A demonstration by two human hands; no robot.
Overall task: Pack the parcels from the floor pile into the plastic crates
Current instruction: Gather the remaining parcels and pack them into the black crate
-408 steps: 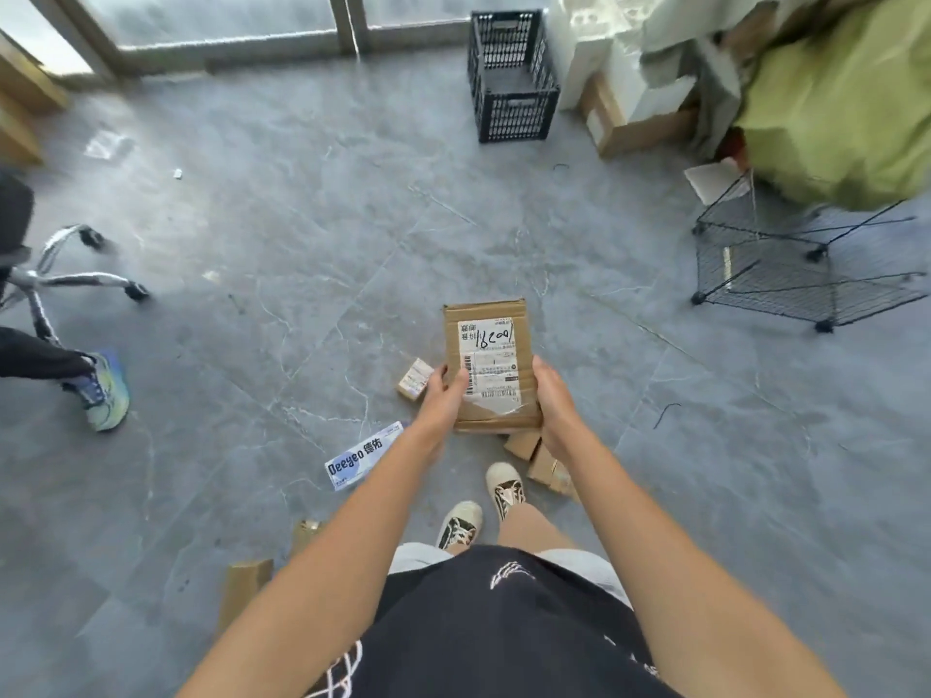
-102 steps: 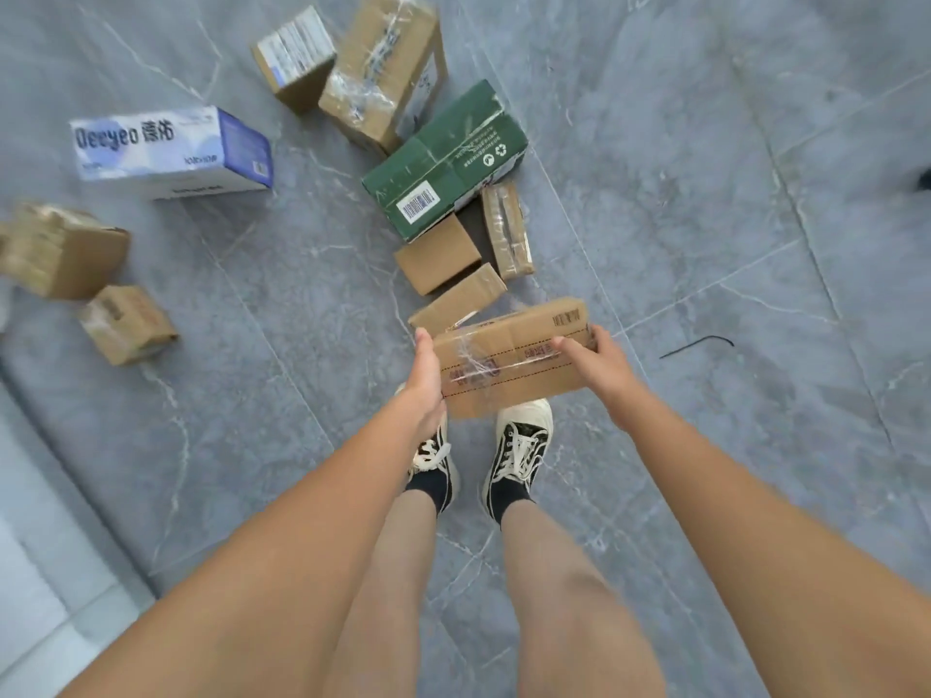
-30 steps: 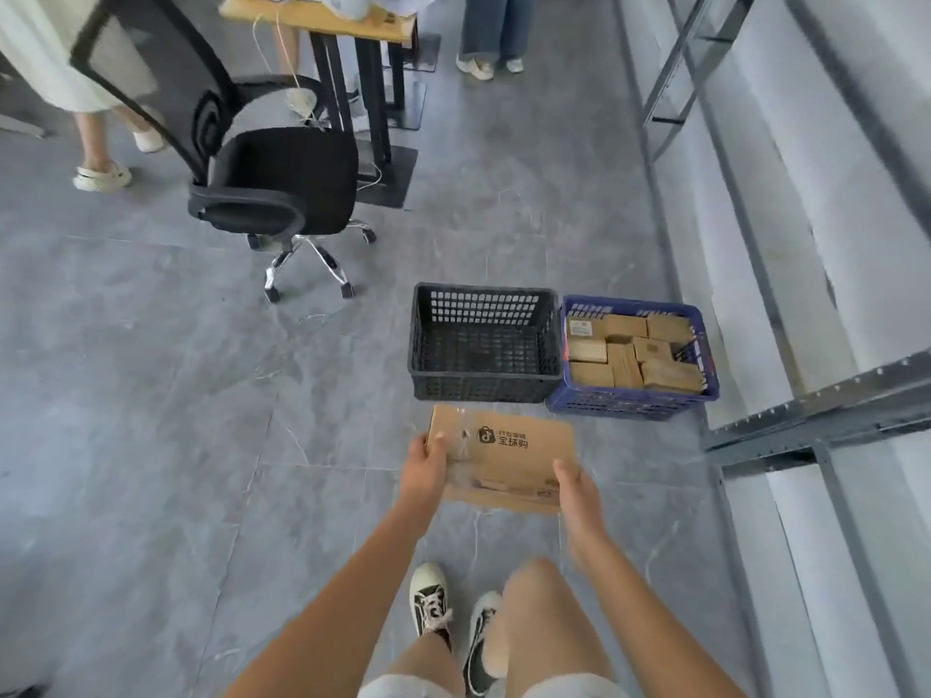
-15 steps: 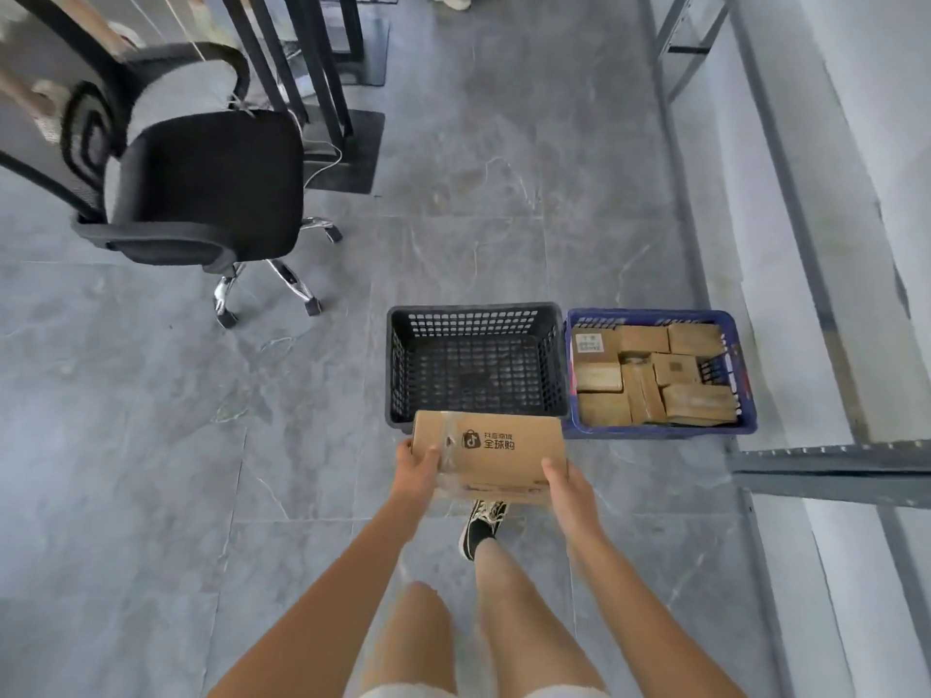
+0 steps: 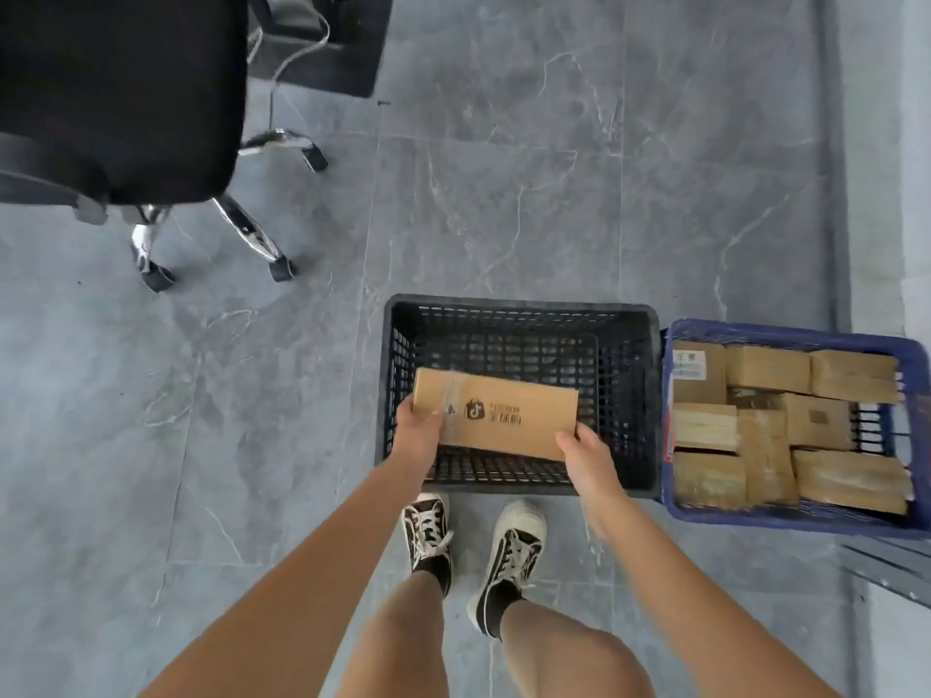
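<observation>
A flat brown cardboard parcel [image 5: 496,414] with a black printed logo hangs over the black plastic crate [image 5: 519,307]. My left hand [image 5: 419,435] grips its left end and my right hand [image 5: 584,453] grips its right near corner. Nothing lies in the black crate, whose mesh bottom shows. Right beside it stands a blue plastic crate [image 5: 796,331] packed with several brown parcels [image 5: 768,367].
A black office chair [image 5: 116,98] on chrome castor legs stands at the upper left. A dark table base [image 5: 322,57] with a white cable sits behind it. A pale wall runs along the right, with a metal rail [image 5: 886,566] at lower right. My feet stand just before the black crate.
I have stepped up to the crates. The parcel, held before the black crate half a second ago, is now over its inside, tilted slightly.
</observation>
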